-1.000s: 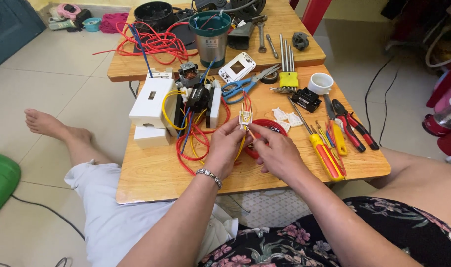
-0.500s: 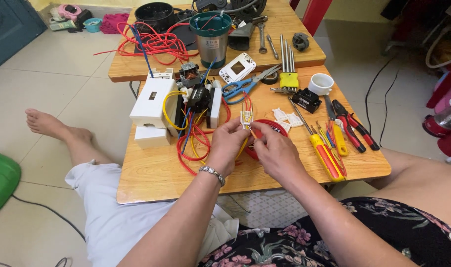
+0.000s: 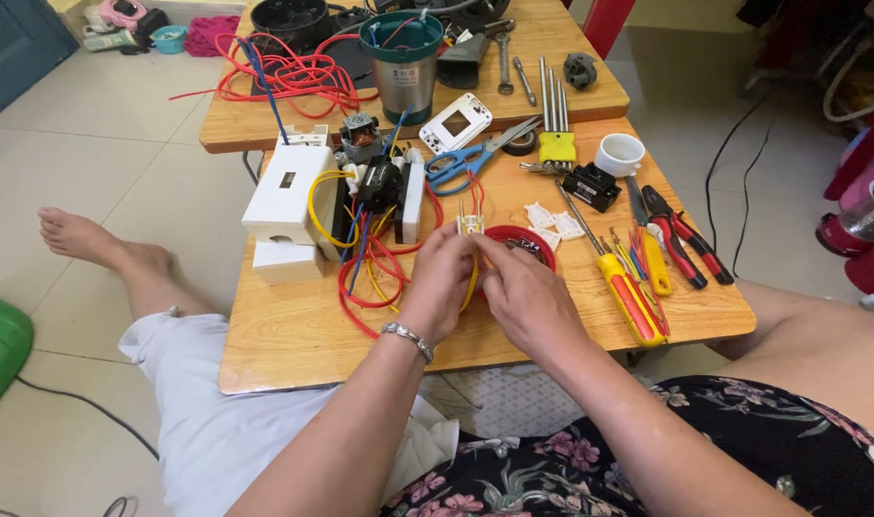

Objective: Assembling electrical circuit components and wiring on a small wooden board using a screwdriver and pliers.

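Wooden low table (image 3: 293,335) fills the middle of the view, with a second wooden table (image 3: 590,91) butted against its far edge. Far left on the near table: white plastic housing (image 3: 288,191), with a tangle of red, yellow and blue wires (image 3: 370,263) spilling from it toward the near side. Right side: yellow-and-red screwdriver (image 3: 628,297), red-handled pliers (image 3: 686,235), white cup (image 3: 619,153). Blue-handled scissors (image 3: 465,163) lie far centre.

Left hand (image 3: 442,282), bracelet on the wrist, is curled, fingertips pinched on a small white connector block (image 3: 470,225) held just above the table centre. Right hand (image 3: 523,292) is curled alongside, fingertips touching the same block from the right. Yellow wire (image 3: 473,278) hangs from the block between the hands. Red tape roll (image 3: 528,244) lies just behind the right hand.
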